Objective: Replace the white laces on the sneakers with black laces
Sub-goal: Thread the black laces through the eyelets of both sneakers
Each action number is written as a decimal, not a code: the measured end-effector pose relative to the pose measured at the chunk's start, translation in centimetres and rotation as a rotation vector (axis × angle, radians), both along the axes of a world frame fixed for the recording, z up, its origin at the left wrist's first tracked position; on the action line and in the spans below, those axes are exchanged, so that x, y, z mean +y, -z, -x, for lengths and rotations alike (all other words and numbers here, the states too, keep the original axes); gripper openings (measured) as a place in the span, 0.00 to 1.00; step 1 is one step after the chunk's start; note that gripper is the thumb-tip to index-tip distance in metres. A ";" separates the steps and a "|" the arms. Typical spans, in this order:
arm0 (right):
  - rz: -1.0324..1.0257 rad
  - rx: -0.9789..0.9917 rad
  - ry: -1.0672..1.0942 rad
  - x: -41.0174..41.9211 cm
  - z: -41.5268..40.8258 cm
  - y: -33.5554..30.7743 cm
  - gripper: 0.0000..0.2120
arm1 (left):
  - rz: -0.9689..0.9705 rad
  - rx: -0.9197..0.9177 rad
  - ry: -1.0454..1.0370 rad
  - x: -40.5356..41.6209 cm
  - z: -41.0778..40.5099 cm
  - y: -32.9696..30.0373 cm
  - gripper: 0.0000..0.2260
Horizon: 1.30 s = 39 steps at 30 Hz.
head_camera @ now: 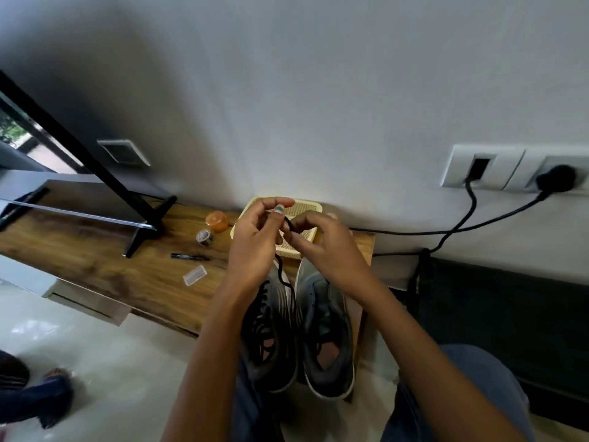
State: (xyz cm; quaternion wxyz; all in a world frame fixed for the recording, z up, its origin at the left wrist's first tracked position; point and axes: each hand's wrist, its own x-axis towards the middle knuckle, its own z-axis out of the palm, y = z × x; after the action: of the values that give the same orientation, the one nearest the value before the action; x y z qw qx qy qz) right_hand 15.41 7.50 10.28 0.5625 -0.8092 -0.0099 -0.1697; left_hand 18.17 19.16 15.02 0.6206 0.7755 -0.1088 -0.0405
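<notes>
Black lace (280,272) rose from the left sneaker (269,333) on the bench (105,256); both grips pinched its end, left hand (255,240) w/ right hand (325,247), prob. to work the tip. Right sneaker (328,330) sat alongside; basket (306,208) behind.

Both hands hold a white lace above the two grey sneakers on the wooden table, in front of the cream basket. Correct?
Not quite. In the head view, the lace is black, not white. Otherwise right: left hand, right hand, two grey sneakers, wooden table, cream basket.

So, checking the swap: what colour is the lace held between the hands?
Black. The lace shows best in the head view, pinched between both hands.
</notes>
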 end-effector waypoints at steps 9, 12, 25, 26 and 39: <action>-0.039 -0.088 0.082 -1.4 1.8 -9.3 0.02 | 0.084 -0.091 -0.012 2.7 2.0 -5.7 0.09; -0.095 -0.135 0.160 -1.7 2.4 -11.5 0.02 | 0.109 -0.084 -0.015 3.5 2.6 -6.4 0.09; -0.395 -0.292 0.462 -3.5 7.1 -15.1 0.07 | 0.035 0.025 -0.071 7.7 6.1 -0.9 0.09; -0.415 -0.295 0.479 -3.7 7.5 -14.9 0.07 | 0.049 0.054 -0.091 7.8 6.4 -0.4 0.09; 0.110 0.090 0.182 1.0 11.9 -10.0 0.02 | 0.318 0.518 0.260 1.9 13.2 0.1 0.18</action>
State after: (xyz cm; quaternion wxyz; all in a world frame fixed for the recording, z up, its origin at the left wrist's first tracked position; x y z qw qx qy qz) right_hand 3.47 8.47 20.24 0.4993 -0.8432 0.0794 -0.1828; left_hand 4.99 21.10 14.90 0.7305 0.6126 -0.0505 -0.2977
